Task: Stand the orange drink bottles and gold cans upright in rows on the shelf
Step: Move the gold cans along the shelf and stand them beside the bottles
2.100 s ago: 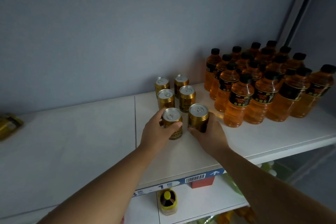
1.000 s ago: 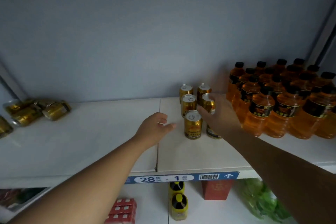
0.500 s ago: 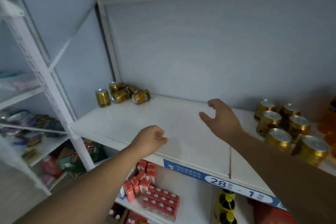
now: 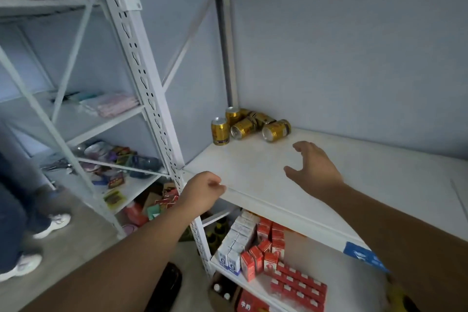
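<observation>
Gold cans [image 4: 250,124] clustered in the shelf [image 4: 379,185] back-left corner, beyond both hands.
Nearest tipped can [image 4: 276,130] lies on its side, long axis roughly along the back wall, end facing out. Right hand [image 4: 314,167] is spread wide, empty, nearer, cans ahead-left of it. Left hand [image 4: 202,191] is loosely curled, empty, at the shelf front edge. Two cans stand upright.

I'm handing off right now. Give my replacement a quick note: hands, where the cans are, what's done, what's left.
Left hand: loosely curled at the shelf's front edge, holding nothing.
Right hand: open above the shelf, reaching toward the gold cans, not touching them.
Cans: clustered in the shelf's back left corner; two upright, at least three on their sides.
Done: none of this cluster stands in rows.
Left: stand the tipped cans upright and line them up. No orange bottles in view.
</observation>
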